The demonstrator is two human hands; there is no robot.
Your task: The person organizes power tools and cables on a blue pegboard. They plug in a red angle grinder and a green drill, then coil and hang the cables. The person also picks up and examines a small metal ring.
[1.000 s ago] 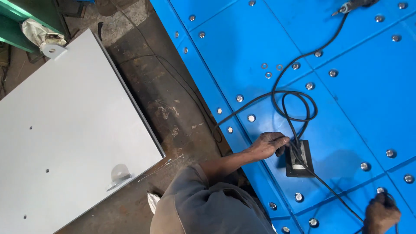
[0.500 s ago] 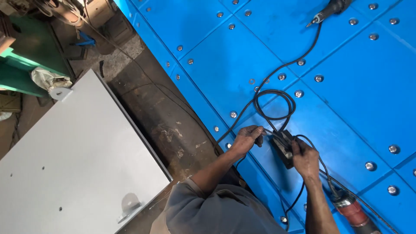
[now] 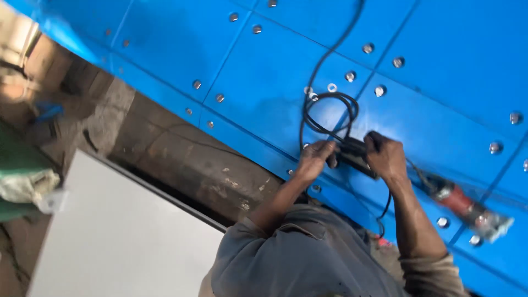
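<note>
Both hands close on a black socket box lying on the blue bolted panel: the left hand grips its left end, the right hand its right. A looped black cable (coiled just above) touches it; a red grinder lies nearby.

blue bolted panels, concrete floor, wht sheet

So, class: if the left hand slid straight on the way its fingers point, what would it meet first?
The left hand points rightward at the black box it already touches; just beyond is the right hand.
</note>
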